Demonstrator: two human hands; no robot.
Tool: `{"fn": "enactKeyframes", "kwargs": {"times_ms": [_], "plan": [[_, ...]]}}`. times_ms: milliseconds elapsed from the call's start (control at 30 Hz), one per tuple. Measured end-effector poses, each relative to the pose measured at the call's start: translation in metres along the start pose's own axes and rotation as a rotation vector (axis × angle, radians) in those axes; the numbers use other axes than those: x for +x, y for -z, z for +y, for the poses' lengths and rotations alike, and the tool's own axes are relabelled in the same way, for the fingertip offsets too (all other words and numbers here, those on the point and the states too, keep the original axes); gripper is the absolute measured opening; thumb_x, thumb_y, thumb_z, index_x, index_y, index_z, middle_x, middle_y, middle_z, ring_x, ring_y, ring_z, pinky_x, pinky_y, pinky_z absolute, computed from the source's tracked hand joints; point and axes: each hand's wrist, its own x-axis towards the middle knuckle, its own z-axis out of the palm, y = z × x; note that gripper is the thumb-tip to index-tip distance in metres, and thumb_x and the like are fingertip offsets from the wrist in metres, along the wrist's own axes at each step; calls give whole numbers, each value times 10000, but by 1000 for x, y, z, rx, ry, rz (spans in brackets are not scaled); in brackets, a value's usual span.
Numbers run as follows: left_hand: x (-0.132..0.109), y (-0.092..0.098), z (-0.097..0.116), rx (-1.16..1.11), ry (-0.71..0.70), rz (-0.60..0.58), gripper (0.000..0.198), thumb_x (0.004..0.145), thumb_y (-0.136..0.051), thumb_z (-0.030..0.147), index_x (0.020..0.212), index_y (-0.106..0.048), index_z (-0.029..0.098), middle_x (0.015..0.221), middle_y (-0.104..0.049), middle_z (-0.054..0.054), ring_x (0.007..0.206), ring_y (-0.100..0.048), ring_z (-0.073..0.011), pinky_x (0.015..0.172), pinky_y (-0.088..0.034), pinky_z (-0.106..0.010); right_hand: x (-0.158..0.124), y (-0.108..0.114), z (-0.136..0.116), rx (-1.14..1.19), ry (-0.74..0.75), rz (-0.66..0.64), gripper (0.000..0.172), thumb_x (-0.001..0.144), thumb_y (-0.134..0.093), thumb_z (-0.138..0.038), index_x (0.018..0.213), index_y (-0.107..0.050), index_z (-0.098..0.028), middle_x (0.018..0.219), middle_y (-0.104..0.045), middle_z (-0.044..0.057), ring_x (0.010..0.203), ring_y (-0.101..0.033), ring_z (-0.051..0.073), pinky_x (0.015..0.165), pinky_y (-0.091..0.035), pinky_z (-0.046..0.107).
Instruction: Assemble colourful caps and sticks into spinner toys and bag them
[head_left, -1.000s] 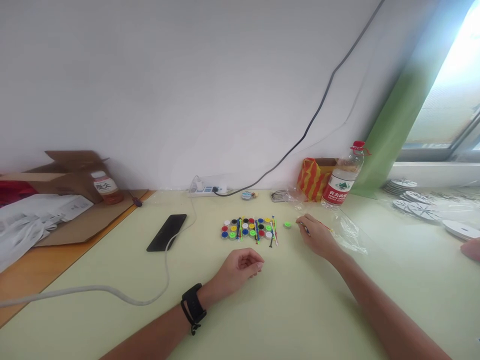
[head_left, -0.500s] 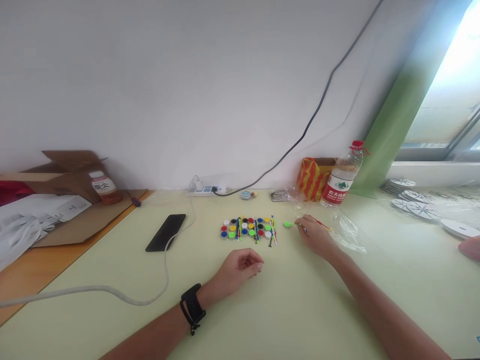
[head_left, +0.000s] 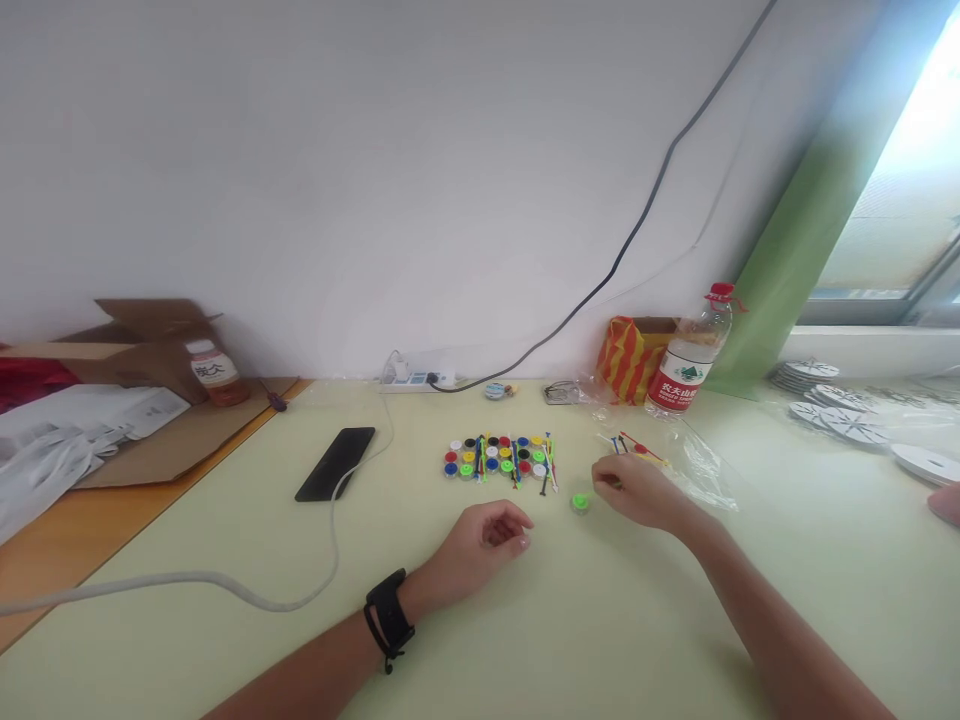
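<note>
The green-topped disc sits right of and below the frame's centre, just beside my right hand, whose fingers are curled inward; I cannot tell whether they grip anything. My left hand, lower centre, is loosely half open and holds nothing. Coloured discs lie in rows just below centre, thin sticks among them.

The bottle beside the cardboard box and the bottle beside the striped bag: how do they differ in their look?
The small bottle beside the box has a white cap; the large bottle beside the bag has a red cap. The small bottle shows reddish-brown contents, while the large bottle looks clear. The small bottle also appears shorter than the large bottle. Both are capped.
</note>
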Motion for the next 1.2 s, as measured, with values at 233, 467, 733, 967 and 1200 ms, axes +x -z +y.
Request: {"fn": "enactKeyframes", "kwargs": {"times_ms": [233, 467, 733, 967, 1200], "plan": [[-5, 0, -2, 195, -54, -26, 404, 836, -730, 310, 1223, -665, 212, 1081, -690, -84, 857, -603, -180, 792, -512, -313, -8, -9, -37, 204, 152, -90, 145, 745, -471, -115, 670, -550, -210, 709, -631, 7, 676, -557, 158, 633, -384, 254], [-8, -2, 3, 317, -154, -91, 148, 875, -662, 266, 1007, -699, 210, 1087, -645, -64, 831, -578, -165, 732, -481, -278, -12, -20, -57, 423, 263, -182, 237, 788, -469, -76, 839, -650, -221, 813, -655, 4, 747, -586, 160, 673, -430, 244], [-4, -1, 0, 126, -51, -49, 190, 875, -701, 323, 950, -603, 178, 870, -638, -10, 728, -545, -130, 682, -453, -259, -11, -12, -59, 654, 172, -154, 189, 1026, -400, -294, 953, -558, -220, 841, -540, -2, 725, -457, 149, 666, -393, 261], [3, 0, -6, -101, -55, 5, 220, 854, -746, 308, 994, -679, 152, 904, -671, -47, 816, -609, -160, 747, -483, -275, -15, -17, -73, 875, 168, -269, 195, 1015, -493, -401, 962, -545, -220, 816, -467, -21, 694, -379, 135, 621, -338, 255], [4, 1, -10, -155, -108, -19, 264, 850, -760, 276, 1083, -725, 157, 1095, -720, -112, 1034, -659, -254, 925, -519, -363, -14, -28, -83, 858, 203, -204, 180, 1026, -466, -342, 1071, -596, -225, 943, -603, 18, 774, -484, 149, 676, -380, 266]]}}
